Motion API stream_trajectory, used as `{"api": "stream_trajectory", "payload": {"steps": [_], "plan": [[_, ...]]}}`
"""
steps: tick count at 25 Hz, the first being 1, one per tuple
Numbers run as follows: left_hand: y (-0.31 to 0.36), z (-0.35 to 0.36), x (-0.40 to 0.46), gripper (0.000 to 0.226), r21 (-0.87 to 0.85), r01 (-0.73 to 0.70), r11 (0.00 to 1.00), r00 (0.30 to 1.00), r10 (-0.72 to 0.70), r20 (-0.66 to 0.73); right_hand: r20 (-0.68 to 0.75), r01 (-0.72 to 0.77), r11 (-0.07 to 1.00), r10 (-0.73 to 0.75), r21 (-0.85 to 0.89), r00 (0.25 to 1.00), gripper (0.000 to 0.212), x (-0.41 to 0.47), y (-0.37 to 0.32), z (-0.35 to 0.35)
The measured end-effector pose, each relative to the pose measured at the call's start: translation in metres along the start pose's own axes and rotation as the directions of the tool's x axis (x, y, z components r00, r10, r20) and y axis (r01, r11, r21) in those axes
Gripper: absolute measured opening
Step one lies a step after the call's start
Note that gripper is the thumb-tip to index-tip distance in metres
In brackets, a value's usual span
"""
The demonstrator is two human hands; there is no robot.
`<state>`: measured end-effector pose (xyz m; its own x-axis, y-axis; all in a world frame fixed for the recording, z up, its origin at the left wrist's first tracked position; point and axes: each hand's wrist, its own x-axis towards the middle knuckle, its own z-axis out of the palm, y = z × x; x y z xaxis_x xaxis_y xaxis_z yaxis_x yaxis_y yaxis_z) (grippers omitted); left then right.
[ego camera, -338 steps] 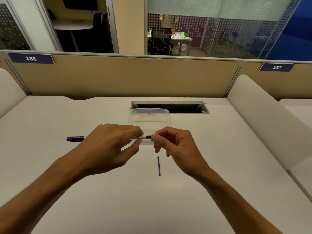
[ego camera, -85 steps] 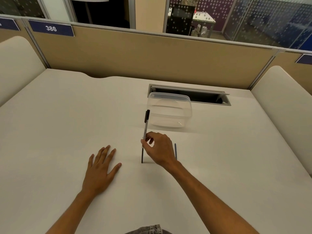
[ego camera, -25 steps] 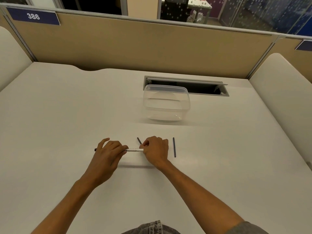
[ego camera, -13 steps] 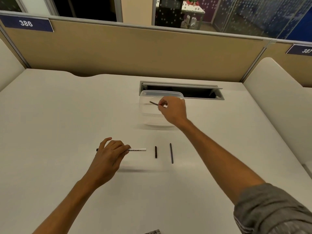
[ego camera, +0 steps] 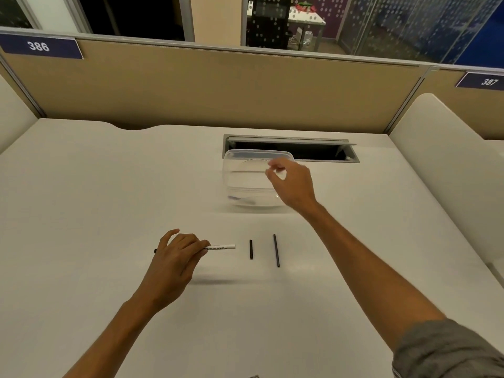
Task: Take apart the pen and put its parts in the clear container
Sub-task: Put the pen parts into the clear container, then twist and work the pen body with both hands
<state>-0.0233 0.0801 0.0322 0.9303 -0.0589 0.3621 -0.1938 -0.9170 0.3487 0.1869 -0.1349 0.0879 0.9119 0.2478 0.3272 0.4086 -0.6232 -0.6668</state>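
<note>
My left hand (ego camera: 177, 257) grips the white pen barrel (ego camera: 222, 247), held level just above the desk, its dark end poking out left of the hand. Right of it, a short black piece (ego camera: 251, 249) and a longer thin dark rod (ego camera: 276, 250) lie on the white desk. The clear container (ego camera: 245, 170) stands farther back. A small blurred part (ego camera: 241, 199) shows inside near its front wall. My right hand (ego camera: 291, 182) hovers over the container's right side, fingers loosely apart, holding nothing.
A rectangular cable slot (ego camera: 291, 147) opens in the desk right behind the container. A tan partition (ego camera: 218, 91) closes the back, and white side dividers (ego camera: 447, 165) flank the desk.
My right hand carried a small dark part over the container half a second ago; now its fingers have let go and the part shows inside. My left hand still holds the barrel.
</note>
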Motion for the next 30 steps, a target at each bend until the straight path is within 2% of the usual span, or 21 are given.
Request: {"api": "stream_trajectory", "payload": {"steps": [4,7,10,15,24,30], "plan": [[0.004,-0.002,0.0,0.036,0.003,-0.01,1.0,1.0,0.01,-0.002,0.044,-0.121,0.993,0.121,0.003,0.992,0.017,-0.068,0.026,0.002],[0.007,-0.004,0.0,0.034,0.006,-0.016,1.0,1.0,0.016,-0.005,0.069,-0.26,0.964,0.263,-0.055,0.962,0.018,-0.113,0.045,0.011],[0.011,-0.007,0.001,0.034,0.006,-0.021,1.0,1.0,0.021,-0.005,0.063,-0.335,0.935,0.343,-0.114,0.937,0.021,-0.143,0.057,0.02],[0.016,-0.008,0.003,0.034,0.017,-0.036,0.999,0.999,0.036,0.001,-0.001,-0.371,0.912,0.376,-0.175,0.926,0.03,-0.162,0.058,0.031],[0.021,-0.009,0.003,0.037,0.013,-0.043,0.999,0.999,0.043,0.002,-0.029,-0.364,0.901,0.368,-0.236,0.929,0.017,-0.158,0.052,0.04],[0.022,-0.009,0.004,0.037,-0.003,-0.041,0.999,0.999,0.041,-0.008,0.0,-0.315,0.897,0.332,-0.311,0.943,0.016,-0.157,0.048,0.037]]}}
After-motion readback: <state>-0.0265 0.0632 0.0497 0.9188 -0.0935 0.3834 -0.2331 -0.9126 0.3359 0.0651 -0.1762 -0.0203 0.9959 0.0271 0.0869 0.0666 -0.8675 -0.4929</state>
